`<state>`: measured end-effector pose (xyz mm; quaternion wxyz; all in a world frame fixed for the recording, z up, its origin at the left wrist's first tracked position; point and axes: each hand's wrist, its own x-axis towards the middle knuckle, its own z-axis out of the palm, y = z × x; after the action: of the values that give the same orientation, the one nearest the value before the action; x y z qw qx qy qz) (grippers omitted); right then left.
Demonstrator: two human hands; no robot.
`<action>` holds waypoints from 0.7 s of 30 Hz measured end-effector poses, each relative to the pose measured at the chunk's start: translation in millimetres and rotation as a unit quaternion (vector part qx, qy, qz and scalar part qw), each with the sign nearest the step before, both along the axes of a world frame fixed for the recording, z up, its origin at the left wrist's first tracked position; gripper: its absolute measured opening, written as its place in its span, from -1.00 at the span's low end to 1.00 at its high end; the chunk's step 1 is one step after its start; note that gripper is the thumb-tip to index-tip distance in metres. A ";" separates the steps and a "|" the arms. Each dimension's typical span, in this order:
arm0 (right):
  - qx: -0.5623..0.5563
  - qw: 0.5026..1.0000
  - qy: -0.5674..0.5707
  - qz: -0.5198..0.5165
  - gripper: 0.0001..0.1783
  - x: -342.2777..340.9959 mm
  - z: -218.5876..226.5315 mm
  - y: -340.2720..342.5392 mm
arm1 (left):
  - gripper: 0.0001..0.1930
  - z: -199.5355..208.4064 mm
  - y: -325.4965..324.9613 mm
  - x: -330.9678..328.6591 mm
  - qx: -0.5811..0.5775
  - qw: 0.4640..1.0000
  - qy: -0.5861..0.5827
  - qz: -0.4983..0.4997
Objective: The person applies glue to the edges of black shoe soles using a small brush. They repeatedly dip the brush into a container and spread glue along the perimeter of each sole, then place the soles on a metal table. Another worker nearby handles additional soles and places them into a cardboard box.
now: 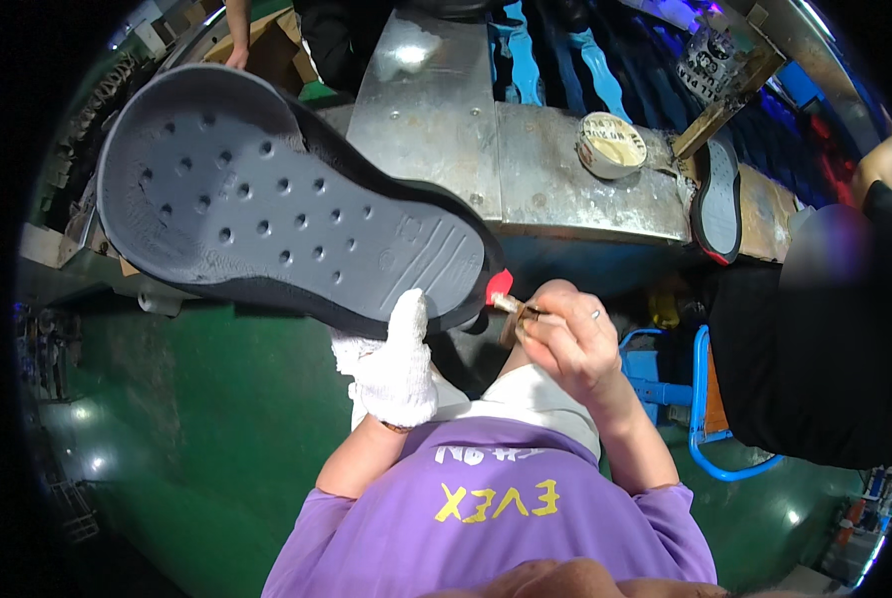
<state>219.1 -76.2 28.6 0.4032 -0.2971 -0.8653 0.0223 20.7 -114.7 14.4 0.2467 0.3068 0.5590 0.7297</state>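
Hands are near each other but apart: left hand [396, 364], in a white knit glove, is clamped on the toe end of a grey shoe sole with black sides [256, 199], thumb over the top edge. Bare right hand [575, 337] is pinching a small brownish tool with a pale tip [507, 301], the tip right at the bright red patch [500, 283] on the toe; can't tell if it's pressing. The sole's held up in front of the person, heel toward the upper left, dimples across its top. Beyond it, a scuffed silver metal bench [421, 149] carries a round whitish tub [597, 159], plus a second grey, black-edged sole [721, 199] further right. Blue metal-framed stool [700, 399] on the right, beside somebody in black [815, 349].
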 end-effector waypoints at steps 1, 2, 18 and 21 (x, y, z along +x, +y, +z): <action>-0.014 1.000 -0.011 0.007 -0.76 2.0 -3.0 -2.1 | -0.37 -4.8 -1.3 -2.0 0.005 1.000 -0.004 0.001; -0.023 1.000 -0.006 0.016 -0.77 3.2 -5.0 -4.4 | -0.36 -6.8 -2.2 -2.9 0.006 1.000 -0.008 -0.001; 0.020 0.996 0.054 -0.061 -0.72 9.9 -5.0 12.7 | -0.43 -4.9 0.1 7.3 0.028 1.000 -0.004 -0.001; 0.035 0.997 0.052 -0.033 -0.73 7.7 -4.0 11.9 | -0.43 -5.1 0.1 6.6 0.025 1.000 0.005 -0.013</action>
<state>226.8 -64.2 24.6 0.4586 -0.3096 -0.8329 -0.0057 27.3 -114.6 9.3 0.2461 0.3236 0.5377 0.7386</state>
